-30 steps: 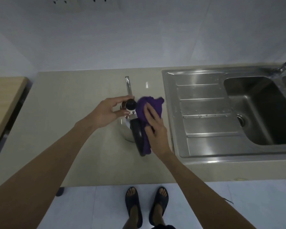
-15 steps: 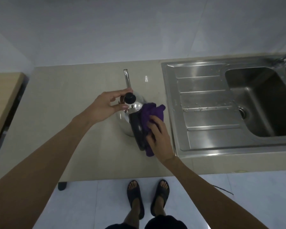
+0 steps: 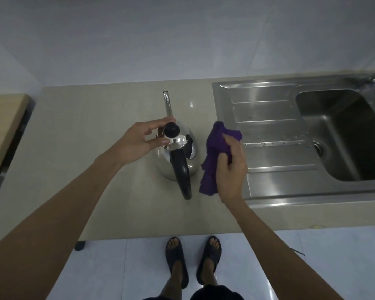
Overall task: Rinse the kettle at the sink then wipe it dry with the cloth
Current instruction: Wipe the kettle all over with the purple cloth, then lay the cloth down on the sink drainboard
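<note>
A steel kettle (image 3: 178, 156) is standing on the beige counter (image 3: 78, 148) left of the sink (image 3: 290, 135), the left hand (image 3: 139, 144) pinching its lid knob (image 3: 171, 129) while the right hand (image 3: 231, 169) is clutching a bunched purple cloth (image 3: 213, 152) just beside the kettle's black handle (image 3: 182, 174), apart from it.

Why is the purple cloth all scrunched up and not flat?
Scrunched up. The right hand squeezes the cloth in a bunch beside the kettle, with loose folds hanging out above and below. Why, the picture cannot tell.
</note>
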Demonstrator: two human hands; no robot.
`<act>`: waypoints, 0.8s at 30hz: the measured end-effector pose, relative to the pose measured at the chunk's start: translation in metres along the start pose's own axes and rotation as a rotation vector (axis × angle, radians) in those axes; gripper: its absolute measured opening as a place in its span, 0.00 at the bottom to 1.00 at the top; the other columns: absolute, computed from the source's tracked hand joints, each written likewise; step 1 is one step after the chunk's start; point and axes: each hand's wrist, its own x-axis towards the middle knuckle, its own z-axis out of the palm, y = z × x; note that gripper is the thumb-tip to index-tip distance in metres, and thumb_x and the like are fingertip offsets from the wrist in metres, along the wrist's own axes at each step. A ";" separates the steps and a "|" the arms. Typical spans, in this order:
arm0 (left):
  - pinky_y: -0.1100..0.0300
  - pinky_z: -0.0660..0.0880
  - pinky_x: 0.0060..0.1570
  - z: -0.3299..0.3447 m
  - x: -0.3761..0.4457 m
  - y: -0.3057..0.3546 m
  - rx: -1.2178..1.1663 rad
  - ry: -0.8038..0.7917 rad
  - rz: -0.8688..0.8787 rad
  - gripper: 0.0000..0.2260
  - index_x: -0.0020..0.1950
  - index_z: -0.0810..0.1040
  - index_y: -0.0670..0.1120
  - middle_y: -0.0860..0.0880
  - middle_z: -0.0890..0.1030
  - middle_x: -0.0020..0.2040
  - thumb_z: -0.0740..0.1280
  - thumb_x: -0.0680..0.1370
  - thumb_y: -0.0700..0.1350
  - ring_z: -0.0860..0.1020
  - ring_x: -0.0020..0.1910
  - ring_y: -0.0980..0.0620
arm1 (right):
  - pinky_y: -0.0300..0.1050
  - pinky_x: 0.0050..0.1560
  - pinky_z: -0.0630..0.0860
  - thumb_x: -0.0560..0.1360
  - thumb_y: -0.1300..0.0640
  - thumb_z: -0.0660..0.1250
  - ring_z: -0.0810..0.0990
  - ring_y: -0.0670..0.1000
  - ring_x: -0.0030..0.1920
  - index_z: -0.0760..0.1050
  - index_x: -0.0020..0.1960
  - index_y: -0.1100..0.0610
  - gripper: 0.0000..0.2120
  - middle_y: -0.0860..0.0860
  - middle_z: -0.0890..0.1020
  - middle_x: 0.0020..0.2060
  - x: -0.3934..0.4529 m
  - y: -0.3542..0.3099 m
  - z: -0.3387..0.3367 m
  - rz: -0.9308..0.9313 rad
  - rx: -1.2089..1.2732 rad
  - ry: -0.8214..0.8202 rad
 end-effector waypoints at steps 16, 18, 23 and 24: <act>0.60 0.62 0.74 0.057 -0.033 -0.010 -0.125 0.416 0.020 0.23 0.74 0.68 0.51 0.56 0.69 0.74 0.66 0.79 0.44 0.67 0.72 0.64 | 0.37 0.52 0.73 0.73 0.67 0.64 0.77 0.46 0.49 0.76 0.63 0.55 0.19 0.48 0.81 0.53 0.024 0.020 -0.022 0.128 -0.238 -0.143; 0.63 0.60 0.74 0.084 -0.042 -0.005 -0.140 0.506 0.016 0.24 0.75 0.63 0.51 0.52 0.63 0.78 0.63 0.79 0.48 0.63 0.74 0.61 | 0.41 0.54 0.73 0.73 0.67 0.65 0.77 0.50 0.52 0.77 0.62 0.57 0.18 0.51 0.80 0.59 0.029 0.027 -0.044 -0.076 -0.466 -0.061; 0.72 0.55 0.71 0.127 -0.047 0.008 -0.115 0.631 -0.046 0.40 0.79 0.53 0.44 0.45 0.54 0.78 0.70 0.73 0.53 0.55 0.70 0.73 | 0.54 0.67 0.66 0.75 0.67 0.61 0.73 0.61 0.64 0.70 0.67 0.62 0.19 0.58 0.73 0.67 0.036 0.083 -0.069 0.065 -0.777 -0.337; 0.77 0.54 0.68 0.131 -0.047 0.008 -0.078 0.639 -0.035 0.42 0.79 0.52 0.43 0.44 0.53 0.78 0.72 0.73 0.51 0.53 0.67 0.78 | 0.57 0.71 0.61 0.77 0.66 0.58 0.68 0.62 0.68 0.67 0.69 0.62 0.21 0.59 0.69 0.70 0.034 0.092 -0.072 0.113 -0.807 -0.432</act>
